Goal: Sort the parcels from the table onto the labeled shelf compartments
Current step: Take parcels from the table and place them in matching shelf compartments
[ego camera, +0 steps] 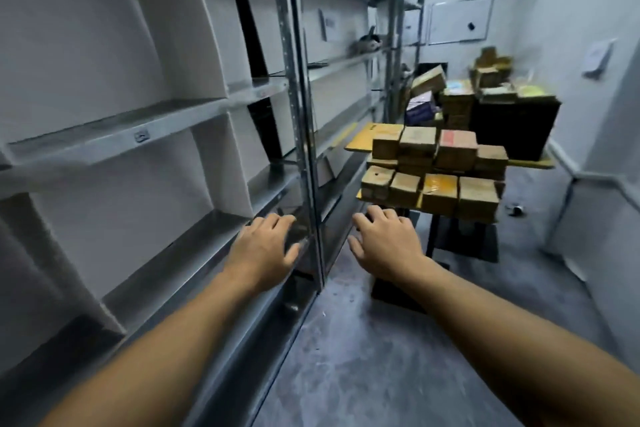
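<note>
Several brown cardboard parcels [436, 170] are stacked on a yellow-topped table [360, 140] ahead at centre right. A grey metal shelf unit [114, 142] with white dividers and small labels runs along the left wall. Both my arms stretch forward. My left hand [265, 248] hovers with relaxed, spread fingers in front of the shelf's upright post, holding nothing. My right hand [384, 241] is also empty, fingers loosely extended, just below and short of the nearest row of parcels.
More boxes [485, 83] are piled on a black crate [512, 128] at the back right. A whiteboard [460, 19] hangs on the far wall. A narrow grey floor aisle [363, 357] runs between shelves and table. The table stands on black legs [433, 236].
</note>
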`<state>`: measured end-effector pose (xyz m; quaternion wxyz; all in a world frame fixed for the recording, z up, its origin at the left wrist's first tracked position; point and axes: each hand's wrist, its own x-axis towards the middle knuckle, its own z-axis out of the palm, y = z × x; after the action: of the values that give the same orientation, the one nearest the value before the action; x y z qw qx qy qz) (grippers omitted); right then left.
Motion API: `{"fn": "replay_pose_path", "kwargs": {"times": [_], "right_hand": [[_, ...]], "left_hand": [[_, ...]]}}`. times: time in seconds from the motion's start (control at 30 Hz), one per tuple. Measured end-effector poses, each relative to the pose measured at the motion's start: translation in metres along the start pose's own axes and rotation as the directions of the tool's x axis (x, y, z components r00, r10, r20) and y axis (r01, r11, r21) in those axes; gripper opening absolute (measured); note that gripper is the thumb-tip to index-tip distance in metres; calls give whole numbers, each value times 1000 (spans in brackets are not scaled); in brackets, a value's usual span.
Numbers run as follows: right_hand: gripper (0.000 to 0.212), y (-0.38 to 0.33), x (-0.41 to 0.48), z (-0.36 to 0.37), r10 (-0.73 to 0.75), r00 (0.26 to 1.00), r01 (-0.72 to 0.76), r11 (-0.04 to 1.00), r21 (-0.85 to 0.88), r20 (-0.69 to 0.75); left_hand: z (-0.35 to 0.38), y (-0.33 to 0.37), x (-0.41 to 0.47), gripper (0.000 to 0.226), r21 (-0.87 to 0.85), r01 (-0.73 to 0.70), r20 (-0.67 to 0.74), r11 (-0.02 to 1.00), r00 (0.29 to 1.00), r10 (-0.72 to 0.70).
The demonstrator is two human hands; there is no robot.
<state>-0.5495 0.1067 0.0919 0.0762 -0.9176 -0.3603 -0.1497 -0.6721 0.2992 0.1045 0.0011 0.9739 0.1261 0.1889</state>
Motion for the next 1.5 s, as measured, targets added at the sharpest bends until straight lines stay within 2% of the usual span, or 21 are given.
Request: {"fn": "replay_pose_path", "kwargs": {"times": [0.23, 0.43, 0.57, 0.77, 1.0, 1.13, 1.2, 1.33, 1.5], "right_hand": [[45, 137, 56, 29, 252, 967, -250, 966, -58, 29], [42, 241, 90, 49, 367, 928, -360, 928, -94, 73], [39, 303, 88, 68, 474, 874, -462, 879, -119, 108], [41, 391, 108, 97, 554, 824, -538, 831, -142, 120], [42, 503, 165, 150, 570, 802, -571, 820, -54, 180], [44, 550, 194, 182, 547, 784, -565, 825, -29, 294], [43, 572, 206, 195, 556, 774, -576, 817, -27, 303], [46, 599, 219, 224, 592, 714, -628, 778, -30, 374], [49, 619, 221, 261, 609, 605, -756, 642, 129, 513]], "left_hand": [[86, 72, 152, 54, -62, -162, 40, 985, 986, 164], [139, 140, 267, 53, -98, -327, 34, 940, 943, 332], [174, 196, 301, 52, -187, -410, 89, 893, 898, 431], [216, 262, 365, 54, -287, -454, 113, 844, 859, 500], [281, 338, 458, 52, -298, -424, 240, 855, 834, 497], [329, 373, 486, 54, -291, -326, 329, 900, 849, 414], [351, 386, 501, 56, -274, -285, 340, 919, 865, 369], [392, 401, 512, 54, -289, -232, 432, 929, 834, 343], [429, 412, 521, 52, -270, -215, 504, 939, 799, 328]]}}
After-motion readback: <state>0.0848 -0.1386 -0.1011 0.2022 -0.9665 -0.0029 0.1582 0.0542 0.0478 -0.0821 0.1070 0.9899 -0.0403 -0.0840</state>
